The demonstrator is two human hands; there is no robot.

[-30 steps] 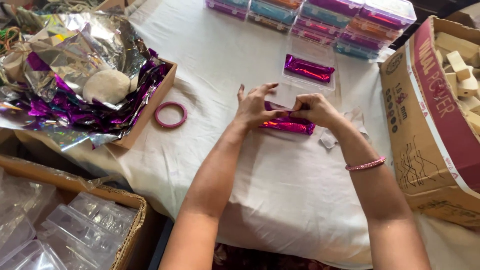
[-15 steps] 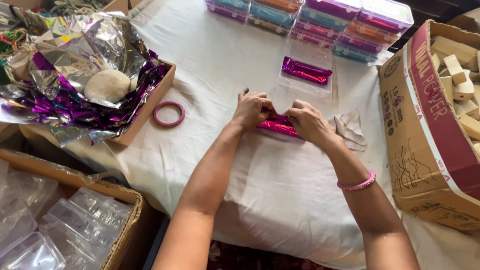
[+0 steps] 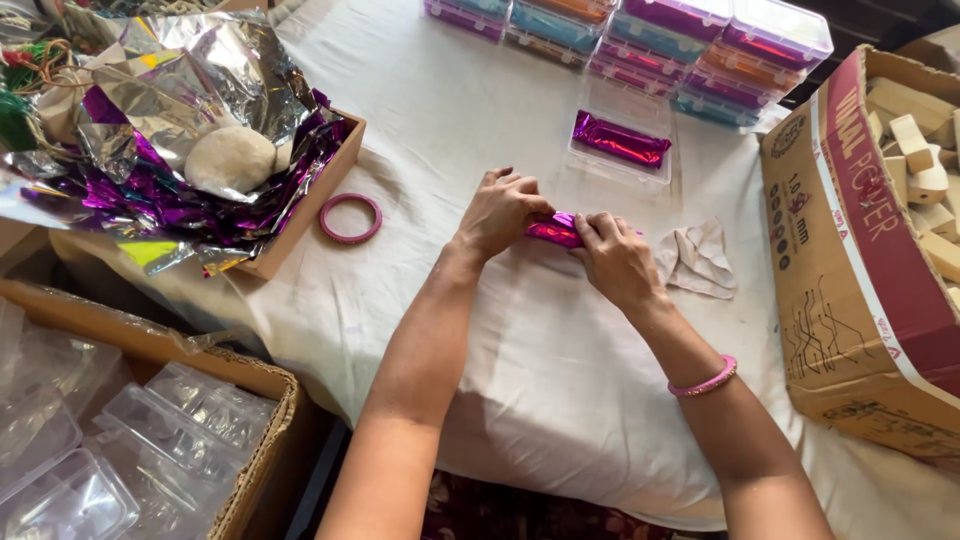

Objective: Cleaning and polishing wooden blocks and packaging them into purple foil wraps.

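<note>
My left hand (image 3: 503,209) and my right hand (image 3: 614,258) both grip a small bar wrapped in shiny magenta foil (image 3: 555,231) on the white cloth. The fingers press the foil at each end, so most of the bar is hidden. Just beyond it lies a clear plastic tray (image 3: 620,150) holding another magenta-wrapped bar (image 3: 620,139). A pink bangle (image 3: 704,381) is on my right wrist.
A pink ring (image 3: 350,218) lies left of my hands. A box of crumpled silver and purple foil (image 3: 200,150) stands at the left, clear plastic cases (image 3: 90,440) at lower left, stacked colourful boxes (image 3: 680,50) at the back, a carton of pale blocks (image 3: 900,200) at the right, a cloth scrap (image 3: 697,260).
Both hands have closed in tighter over the foil-wrapped bar, covering more of it, and have shifted slightly away from me along with the bar.
</note>
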